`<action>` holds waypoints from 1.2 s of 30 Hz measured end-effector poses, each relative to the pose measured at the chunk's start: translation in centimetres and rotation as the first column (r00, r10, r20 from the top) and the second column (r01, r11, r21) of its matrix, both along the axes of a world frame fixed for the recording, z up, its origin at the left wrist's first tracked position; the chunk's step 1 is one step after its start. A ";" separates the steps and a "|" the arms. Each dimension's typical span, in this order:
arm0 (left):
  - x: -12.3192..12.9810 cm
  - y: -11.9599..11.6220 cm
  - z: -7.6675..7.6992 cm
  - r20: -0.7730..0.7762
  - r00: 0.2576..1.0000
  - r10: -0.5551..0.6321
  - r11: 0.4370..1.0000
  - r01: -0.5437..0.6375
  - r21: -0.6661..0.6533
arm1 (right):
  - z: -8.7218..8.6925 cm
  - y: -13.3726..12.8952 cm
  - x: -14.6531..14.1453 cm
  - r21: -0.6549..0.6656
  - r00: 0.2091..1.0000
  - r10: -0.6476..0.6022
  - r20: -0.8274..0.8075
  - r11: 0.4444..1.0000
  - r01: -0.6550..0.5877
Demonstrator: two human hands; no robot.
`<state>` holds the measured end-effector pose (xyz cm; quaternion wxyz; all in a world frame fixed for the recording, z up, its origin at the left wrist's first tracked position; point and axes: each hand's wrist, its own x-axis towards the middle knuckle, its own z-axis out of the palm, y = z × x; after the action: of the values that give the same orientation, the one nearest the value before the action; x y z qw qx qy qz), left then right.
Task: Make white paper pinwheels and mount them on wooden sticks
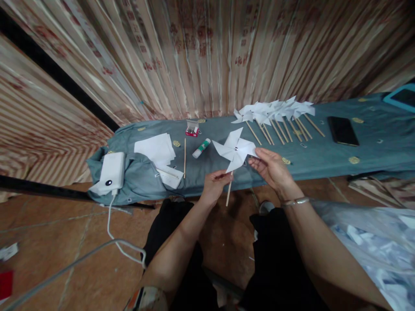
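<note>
A white paper pinwheel [234, 152] with a shiny pin at its centre is held up over the near edge of the cloth-covered bench. My left hand [215, 185] pinches its wooden stick [229, 190] just below the blades. With thumb and fingers, my right hand [271, 167] grips the tip of the right blade. Left of the pinwheel lie a green-and-white glue stick [201, 148], a loose wooden stick [185, 159] and an open small red box [192, 128] with metal bits inside. Behind it to the right, several finished-looking pinwheels [275, 111] lie in a row.
White paper sheets [155, 147] and a white power bank [112, 172] with a cable occupy the bench's left end. A black phone [343, 131] and a blue-edged device [402, 97] lie at right. A plastic bag [372, 246] stands at lower right; a curtain [207, 56] hangs behind.
</note>
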<state>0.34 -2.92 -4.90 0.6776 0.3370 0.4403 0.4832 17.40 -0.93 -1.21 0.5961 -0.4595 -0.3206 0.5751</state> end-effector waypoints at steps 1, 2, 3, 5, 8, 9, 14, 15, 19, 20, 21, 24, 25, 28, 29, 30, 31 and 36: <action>0.0 0.0 0.0 -0.001 1.000 0.008 1.000 -0.008 0.002 | -0.1 0.0 0.0 -0.001 1.000 -0.004 0.018 1.000 0.004; 0.0 0.1 0.0 -0.004 1.000 0.014 1.000 -0.014 0.004 | -0.3 0.0 0.1 -0.003 0.999 -0.005 0.035 1.000 0.005; 0.0 0.1 0.0 -0.010 1.000 0.021 1.000 -0.021 0.008 | -0.4 0.0 0.1 -0.004 0.999 -0.004 0.048 1.000 0.004; 0.0 0.1 0.0 -0.023 0.999 0.036 0.999 -0.035 0.015 | -0.5 0.0 0.0 -0.009 0.998 -0.007 0.061 1.000 0.007; 0.0 0.2 0.0 -0.027 0.998 0.059 0.998 -0.058 0.012 | -0.4 -0.1 -0.2 -0.024 0.997 -0.010 0.070 1.000 0.011; 0.0 0.3 0.0 -0.028 0.997 0.065 0.998 -0.065 0.012 | -0.4 -0.1 -0.2 -0.026 0.997 -0.004 0.080 1.000 0.006; 0.0 0.3 0.0 -0.053 0.996 0.078 0.997 -0.076 0.032 | -0.2 -0.3 -0.6 -0.019 0.987 0.063 0.146 0.998 -0.061; -0.1 0.4 0.0 -0.054 0.995 0.079 0.996 -0.077 0.033 | -0.2 -0.3 -0.6 -0.020 0.986 0.073 0.153 0.997 -0.071; -0.2 0.4 0.0 -0.040 0.996 0.085 0.996 -0.084 0.032 | -0.1 -0.5 -1.0 -0.033 0.981 0.103 0.166 0.995 -0.099; -0.2 0.4 0.1 -0.033 0.996 0.088 0.996 -0.087 0.031 | 0.0 -0.5 -1.1 -0.039 0.980 0.109 0.167 0.994 -0.104; -0.2 0.4 0.1 -0.029 0.995 0.090 0.996 -0.090 0.029 | 0.0 -0.5 -1.2 -0.044 0.979 0.114 0.169 0.993 -0.108; -0.2 0.4 0.2 -0.040 0.995 0.093 0.995 -0.092 0.026 | 0.0 -0.6 -1.4 -0.062 0.974 0.139 0.178 0.990 -0.130; -0.2 0.4 0.2 -0.047 0.995 0.093 0.995 -0.092 0.028 | 0.0 -0.7 -1.4 -0.068 0.972 0.151 0.182 0.988 -0.141; -0.2 0.4 0.2 -0.051 0.995 0.091 0.995 -0.090 0.034 | -0.2 -0.7 -1.5 -0.072 0.964 0.182 0.193 0.983 -0.171; -0.2 0.4 0.2 -0.047 0.995 0.089 0.995 -0.088 0.037 | -0.3 -0.7 -1.5 -0.070 0.960 0.192 0.203 0.981 -0.181; -0.2 0.4 0.2 -0.041 0.995 0.086 0.996 -0.084 0.039 | -0.4 -0.7 -1.5 -0.067 0.956 0.198 0.217 0.980 -0.188; -0.3 0.4 0.2 -0.036 0.996 0.082 0.996 -0.081 0.042 | -0.6 -0.7 -1.5 -0.063 0.951 0.203 0.232 0.979 -0.193; -0.3 0.4 0.3 -0.031 0.997 0.076 0.996 -0.074 0.049 | -0.7 -0.7 -1.9 -0.053 0.925 0.217 0.313 0.976 -0.211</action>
<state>0.09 -2.55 -4.65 0.6434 0.3442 0.4521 0.5131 15.54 -1.65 -1.94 0.4663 -0.5138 -0.4549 0.5583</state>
